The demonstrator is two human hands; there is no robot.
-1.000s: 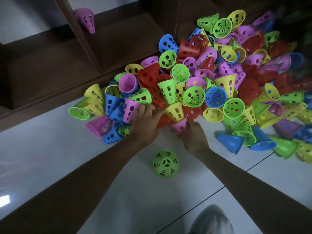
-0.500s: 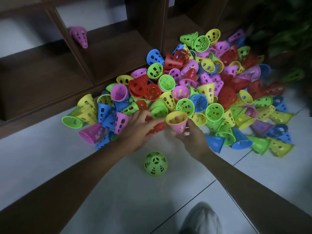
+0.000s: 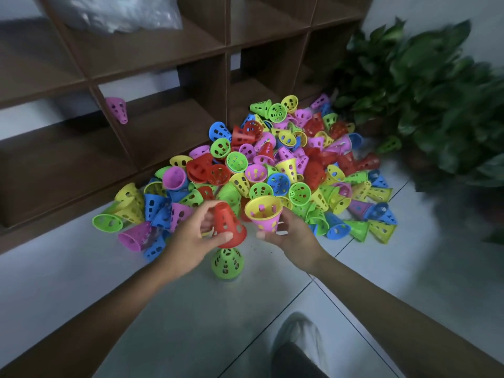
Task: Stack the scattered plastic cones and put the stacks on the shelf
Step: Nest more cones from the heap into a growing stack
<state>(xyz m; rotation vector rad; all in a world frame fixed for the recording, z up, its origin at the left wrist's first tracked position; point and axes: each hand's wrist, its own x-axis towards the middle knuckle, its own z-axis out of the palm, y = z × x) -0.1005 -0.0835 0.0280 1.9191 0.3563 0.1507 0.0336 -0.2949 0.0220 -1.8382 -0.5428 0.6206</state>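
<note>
Barely underway, the left hand (image 3: pixel 191 238) is gripping a red cone (image 3: pixel 227 226) and the right hand (image 3: pixel 293 236) is holding a yellow-in-pink nested pair (image 3: pixel 264 214), while the big pile (image 3: pixel 286 165) is lying unstacked before the shelf (image 3: pixel 163 132), which is holding one pink cone (image 3: pixel 117 109).

Glossy pale floor tiles (image 3: pixel 191 317) meet a dark wooden cubby shelf (image 3: pixel 226 47), a leafy plant (image 3: pixel 425 85) beside it.

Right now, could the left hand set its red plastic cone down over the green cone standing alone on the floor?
Probably yes. The left hand holds the red perforated plastic cone almost directly above the lone green perforated plastic cone, which stands apart from the pile; nothing lies between them.
</note>
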